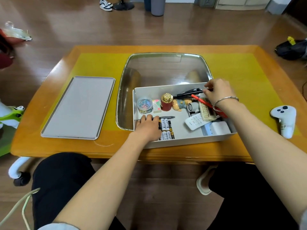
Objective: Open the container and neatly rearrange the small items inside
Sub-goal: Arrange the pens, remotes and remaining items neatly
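- The white container [167, 141] is sitting open at the near edge of the table [49, 103], long axis running left to right across me; its grey lid [78, 107] is lying flat well to the container's left, so I judge the opening done and the sorting under way.
- My left hand [147, 128] is resting palm down in the container's near-left corner, fingers fairly straight and close together, pressing on the batteries [167, 128]. They are lying in rows, long axes pointing away from me.
- A grey pen [164, 117] is lying just beyond those batteries, parallel to the container's long side, tip pointing right.
- My right hand [217, 92] is reaching into the far-right corner, fingers curled and apparently pinching the end of a black marker [189, 92]; it is lying slanted, its free end pointing left and slightly toward me.
- The right end is still cluttered: a red pen [201, 101], a white remote [196, 122] and other things are overlapping at angles.
- Along the far wall, left of the marker, a clip jar [144, 105], an eraser [156, 106], a red-and-gold pot [166, 103] and a figurine [180, 104] are standing in a row.
- Next, I think, I am needing to lift the marker clear and lay it alongside the grey pen.
- A white controller [284, 119] is lying well right of the container.
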`<state>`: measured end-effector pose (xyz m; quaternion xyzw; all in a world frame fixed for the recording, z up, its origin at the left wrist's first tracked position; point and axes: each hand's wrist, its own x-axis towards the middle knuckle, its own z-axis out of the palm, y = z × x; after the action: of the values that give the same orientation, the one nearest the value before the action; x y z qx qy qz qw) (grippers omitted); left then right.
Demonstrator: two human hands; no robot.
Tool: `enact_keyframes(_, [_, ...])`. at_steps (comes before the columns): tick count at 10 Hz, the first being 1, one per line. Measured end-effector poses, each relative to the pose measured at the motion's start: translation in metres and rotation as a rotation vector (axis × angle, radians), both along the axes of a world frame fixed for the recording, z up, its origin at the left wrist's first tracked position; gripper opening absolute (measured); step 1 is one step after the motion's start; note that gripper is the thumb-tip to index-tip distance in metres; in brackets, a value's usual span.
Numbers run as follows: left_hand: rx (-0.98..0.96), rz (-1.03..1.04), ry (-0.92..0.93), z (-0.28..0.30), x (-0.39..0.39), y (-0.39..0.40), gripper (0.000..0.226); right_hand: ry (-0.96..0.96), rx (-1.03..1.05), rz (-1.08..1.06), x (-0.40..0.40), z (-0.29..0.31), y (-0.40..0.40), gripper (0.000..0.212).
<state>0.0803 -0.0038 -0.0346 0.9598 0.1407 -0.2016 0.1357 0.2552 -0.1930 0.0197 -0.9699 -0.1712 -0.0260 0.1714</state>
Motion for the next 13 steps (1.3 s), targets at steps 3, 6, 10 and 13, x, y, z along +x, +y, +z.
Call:
enact_keyframes(3, [-0.006,0.001,-0.002,-0.003,0.0,0.001,0.065,0.11,-0.067,-0.064,0.017,-0.004,0.024,0.029])
enact_keyframes(6, [-0.008,-0.005,-0.008,-0.004,0.0,0.0,0.066,0.14,0.106,-0.023,0.017,-0.004,0.027,0.011])
enact_keyframes(10, [-0.159,0.058,-0.53,0.005,-0.004,0.004,0.035,-0.178,0.724,0.145,-0.026,0.034,0.03,0.003])
enact_keyframes(13, [-0.628,0.133,-0.848,0.065,0.0,0.012,0.026,-0.358,0.526,0.588,-0.092,0.043,0.059,0.005])
